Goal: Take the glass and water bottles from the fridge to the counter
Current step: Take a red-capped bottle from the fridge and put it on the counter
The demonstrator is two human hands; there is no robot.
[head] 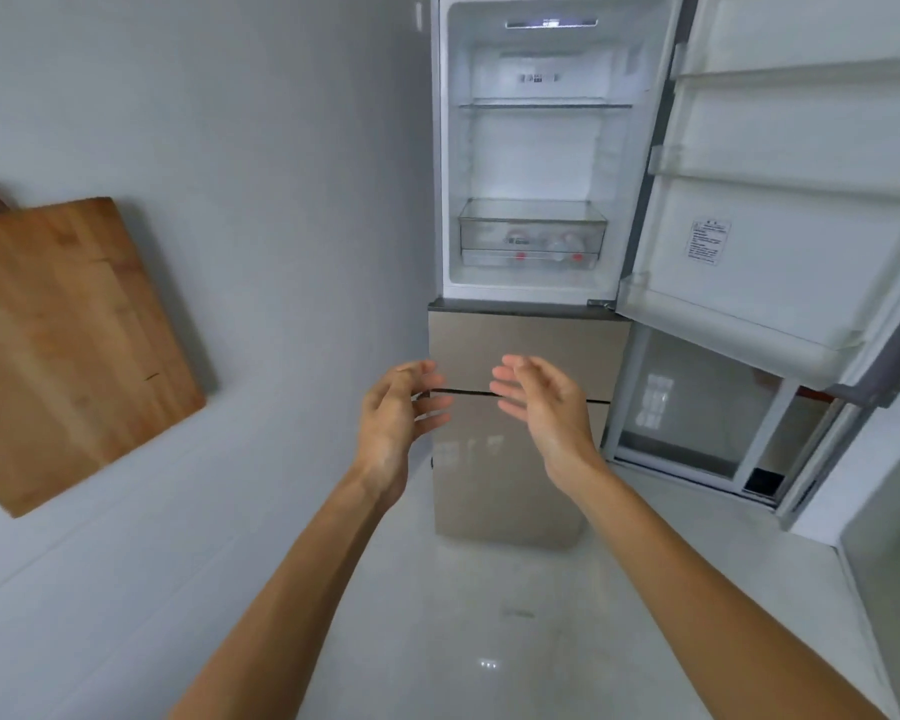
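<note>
Grip status: nothing held. Left hand (398,407) and right hand (549,407) hang side by side at frame centre, palms turned toward each other. Their fingers are slack and loosely spread, apart from each other and from any object.

Task items: water bottles (557,245) lie inside the clear crisper drawer (533,220) at the bottom of the open fridge compartment (536,148), upper centre of frame. Red caps and labels show through the blur. No glass can be made out; it may be hidden or lost to blur.

Progress: judged to be at the outset. The bottles are in the fridge and every item remains to be carried. The counter cannot be identified with certainty.

Materials: the drawer is transparent rigid plastic, box-shaped, and the liner is smooth white. The fridge door (780,210), upper right, carries moulded shelf bins. The lower fridge drawers (520,345) are beige with a satin sheen. A wooden cutting board (74,345) with rounded corners sits at frame left against grey wall.
</note>
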